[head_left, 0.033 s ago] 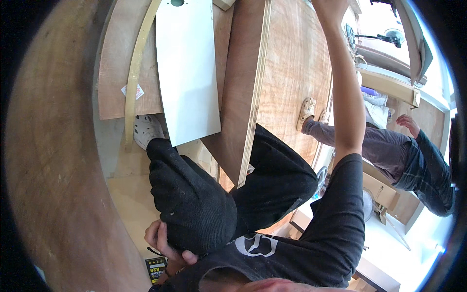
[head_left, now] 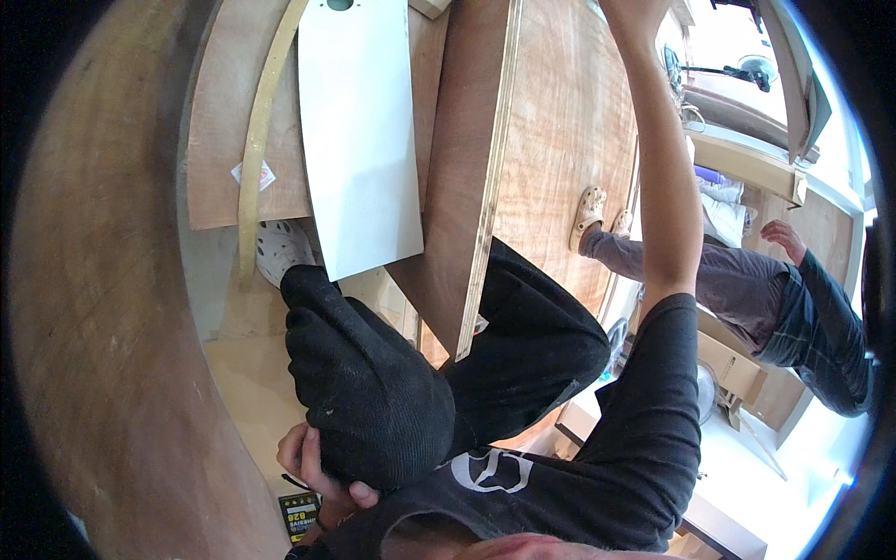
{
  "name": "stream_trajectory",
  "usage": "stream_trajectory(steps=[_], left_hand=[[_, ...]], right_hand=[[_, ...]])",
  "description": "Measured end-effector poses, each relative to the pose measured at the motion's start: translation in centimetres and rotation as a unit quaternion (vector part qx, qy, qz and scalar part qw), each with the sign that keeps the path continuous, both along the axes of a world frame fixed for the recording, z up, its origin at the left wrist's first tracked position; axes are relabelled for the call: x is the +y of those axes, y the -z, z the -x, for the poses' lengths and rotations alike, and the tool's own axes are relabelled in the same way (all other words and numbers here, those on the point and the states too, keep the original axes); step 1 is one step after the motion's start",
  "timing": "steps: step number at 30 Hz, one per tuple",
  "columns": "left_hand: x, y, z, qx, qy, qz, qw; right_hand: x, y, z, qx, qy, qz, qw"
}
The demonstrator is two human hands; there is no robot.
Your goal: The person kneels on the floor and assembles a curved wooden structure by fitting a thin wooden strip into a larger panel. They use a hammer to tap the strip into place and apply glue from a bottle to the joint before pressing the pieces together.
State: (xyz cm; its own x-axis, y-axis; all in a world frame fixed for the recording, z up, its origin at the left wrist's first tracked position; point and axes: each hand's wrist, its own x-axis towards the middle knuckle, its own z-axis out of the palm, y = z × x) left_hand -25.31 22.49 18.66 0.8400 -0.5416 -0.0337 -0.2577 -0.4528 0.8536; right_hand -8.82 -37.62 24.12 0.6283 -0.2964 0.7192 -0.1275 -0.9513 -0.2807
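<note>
My left hand [head_left: 322, 471] curls around my bent left knee [head_left: 378, 411] in black knit trousers, thumb to one side and fingers to the other. My right arm stretches far forward; the back of my right hand [head_left: 637, 17] shows at the upper edge, its fingers out of the picture. Between my legs and the far side lie a long white board [head_left: 362, 149] with a hole near its far end and a brown plywood panel [head_left: 467, 159] with a layered edge. A curved pale strip [head_left: 252, 168] runs left of the white board.
A broad curved wooden panel [head_left: 103, 299] fills the left side. Beside my left wrist lies a black and yellow package [head_left: 299, 515]. My white clog [head_left: 280, 250] is by the strip. At right, a person in grey trousers [head_left: 719, 280] and pale clogs stands near cardboard [head_left: 733, 369].
</note>
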Motion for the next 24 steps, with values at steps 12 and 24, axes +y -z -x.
stream_trajectory(steps=[12,24], left_hand=[[0.6,0.2,0.1,0.0,0.0,-0.021,1.0],[-0.5,-0.3,0.2,0.005,0.003,-0.01,1.0]], right_hand=[[-0.9,0.2,-0.4,-0.007,-0.038,-0.028,0.999],[2.7,-0.3,2.7,-0.015,-0.095,-0.128,0.987]])
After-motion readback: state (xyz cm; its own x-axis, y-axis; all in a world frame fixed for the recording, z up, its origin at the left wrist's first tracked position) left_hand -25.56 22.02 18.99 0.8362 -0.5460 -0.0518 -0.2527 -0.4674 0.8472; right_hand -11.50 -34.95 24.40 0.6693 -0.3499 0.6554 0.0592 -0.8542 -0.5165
